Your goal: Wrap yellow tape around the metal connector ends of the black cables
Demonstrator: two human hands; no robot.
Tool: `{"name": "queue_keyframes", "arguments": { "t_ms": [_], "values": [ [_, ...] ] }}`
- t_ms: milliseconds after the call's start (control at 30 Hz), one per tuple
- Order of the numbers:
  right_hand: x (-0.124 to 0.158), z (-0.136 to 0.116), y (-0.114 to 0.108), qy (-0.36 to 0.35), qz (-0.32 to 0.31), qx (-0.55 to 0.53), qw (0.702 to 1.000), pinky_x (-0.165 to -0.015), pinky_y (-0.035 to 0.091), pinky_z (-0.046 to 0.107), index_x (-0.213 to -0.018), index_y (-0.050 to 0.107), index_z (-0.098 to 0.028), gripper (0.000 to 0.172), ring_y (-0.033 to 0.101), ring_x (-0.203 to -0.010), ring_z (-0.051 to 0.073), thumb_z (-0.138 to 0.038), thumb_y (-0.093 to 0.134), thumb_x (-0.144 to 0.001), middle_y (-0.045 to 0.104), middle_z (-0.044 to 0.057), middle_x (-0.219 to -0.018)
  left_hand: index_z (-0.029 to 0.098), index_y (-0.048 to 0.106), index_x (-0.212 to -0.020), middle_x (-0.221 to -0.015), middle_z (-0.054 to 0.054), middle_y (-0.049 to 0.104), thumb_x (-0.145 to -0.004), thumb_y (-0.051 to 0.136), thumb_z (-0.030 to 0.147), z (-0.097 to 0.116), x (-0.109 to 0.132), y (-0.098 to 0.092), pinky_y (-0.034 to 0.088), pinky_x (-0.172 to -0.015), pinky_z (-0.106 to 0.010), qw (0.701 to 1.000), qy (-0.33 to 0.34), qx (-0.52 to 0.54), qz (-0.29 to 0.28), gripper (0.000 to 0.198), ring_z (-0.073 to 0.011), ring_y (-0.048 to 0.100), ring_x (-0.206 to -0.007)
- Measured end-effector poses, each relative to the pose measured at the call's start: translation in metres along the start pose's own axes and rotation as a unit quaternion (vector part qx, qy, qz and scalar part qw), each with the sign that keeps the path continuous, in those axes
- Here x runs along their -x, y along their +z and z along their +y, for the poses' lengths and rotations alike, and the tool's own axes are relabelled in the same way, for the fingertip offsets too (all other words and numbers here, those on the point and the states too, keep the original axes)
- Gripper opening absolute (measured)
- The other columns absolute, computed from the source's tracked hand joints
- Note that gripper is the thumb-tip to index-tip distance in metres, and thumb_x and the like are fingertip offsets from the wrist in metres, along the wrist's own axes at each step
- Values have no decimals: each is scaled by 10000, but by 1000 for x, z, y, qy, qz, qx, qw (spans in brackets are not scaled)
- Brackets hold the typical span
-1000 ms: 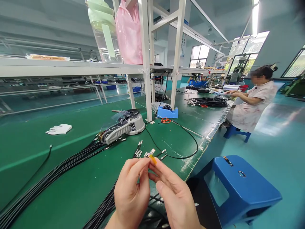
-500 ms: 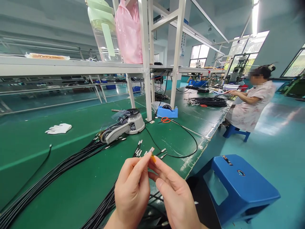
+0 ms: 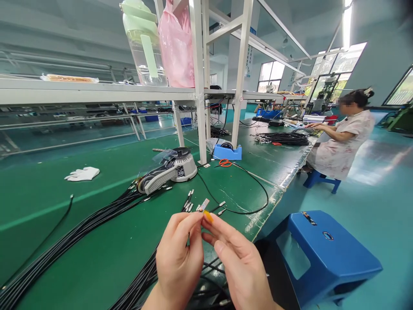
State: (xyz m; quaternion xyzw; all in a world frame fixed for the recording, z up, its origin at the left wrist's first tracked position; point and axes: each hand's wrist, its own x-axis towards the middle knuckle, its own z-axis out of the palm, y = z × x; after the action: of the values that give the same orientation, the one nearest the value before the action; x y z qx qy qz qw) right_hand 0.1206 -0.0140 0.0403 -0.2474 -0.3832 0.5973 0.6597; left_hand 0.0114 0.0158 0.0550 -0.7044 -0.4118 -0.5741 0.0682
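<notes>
Along the green bench (image 3: 48, 202), black cables (image 3: 67, 245) lay fanned out, their metal-tipped ends beside the tape dispenser (image 3: 171, 170), apparently to keep them within easy reach. Above them, the left hand (image 3: 180, 258) and right hand (image 3: 240, 262) met at chest height, their fingertips (image 3: 193, 217) nearly closed, pinching a small metal connector (image 3: 204, 205) and yellow tab (image 3: 208, 216) held up for a clear view.
</notes>
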Motion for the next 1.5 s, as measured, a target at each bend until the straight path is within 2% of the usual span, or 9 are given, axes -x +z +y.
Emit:
{"name": "queue_keyframes", "arguments": {
  "t_ms": [133, 300, 467, 800, 1333, 1500],
  "values": [
    [-1, -1, -1, 10, -1, -3, 1000, -1028, 441, 439, -1130, 672, -259, 314, 564, -1175, 254, -276, 637, -819, 644, 60, -1227, 218, 612, -978, -868, -1, 609, -806, 538, 10, -1, 1, 0, 502, -657, -192, 1000, 27, -8, -1, 280, -82, 607, -742],
    [-1, 0, -3, 4, -6, -3, 1000, -1030, 440, 427, -1140, 665, -275, 316, 546, -1193, 247, -282, 634, -826, 637, 54, -1238, 208, 573, -929, -852, -3, 618, -801, 551, 14, -3, 2, 0, 511, -654, -203, 999, 21, 22, 13, 233, -92, 613, -756],
    [0, -1, -2, 6, -8, -3, 1000, -1039, 434, 433, -1141, 665, -269, 319, 550, -1188, 250, -273, 634, -824, 637, 53, -1237, 198, 611, -954, -885, -16, 601, -797, 520, -24, -3, 1, -1, 495, -661, -178, 999, 53, -12, 5, 287, -78, 604, -763],
    [2, -2, 0, 14, -2, 2, 1000, -1052, 419, 437, -1142, 664, -259, 320, 538, -1203, 253, -247, 621, -825, 638, 53, -1234, 252, 620, -1088, -892, -9, 602, -804, 531, -9, -4, 5, -1, 499, -647, -195, 999, 43, -14, 0, 397, -93, 602, -771],
    [0, -7, 1, 17, -18, -5, 1000, -1054, 412, 415, -1156, 652, -253, 322, 547, -1193, 234, -232, 604, -839, 636, 51, -1240, 236, 604, -1140, -862, -1, 579, -820, 516, -6, 0, 2, 0, 479, -630, -175, 999, 34, -12, -2, 411, -75, 571, -726],
    [-4, -5, -1, 15, -14, 14, 1000, -1035, 429, 425, -1131, 668, -250, 303, 566, -1166, 237, -282, 617, -834, 653, 57, -1211, 189, 597, -1136, -847, -11, 582, -845, 511, 41, -1, 1, 2, 486, -634, -175, 999, 7, -34, -8, 338, -80, 576, -715]
  ]
}}
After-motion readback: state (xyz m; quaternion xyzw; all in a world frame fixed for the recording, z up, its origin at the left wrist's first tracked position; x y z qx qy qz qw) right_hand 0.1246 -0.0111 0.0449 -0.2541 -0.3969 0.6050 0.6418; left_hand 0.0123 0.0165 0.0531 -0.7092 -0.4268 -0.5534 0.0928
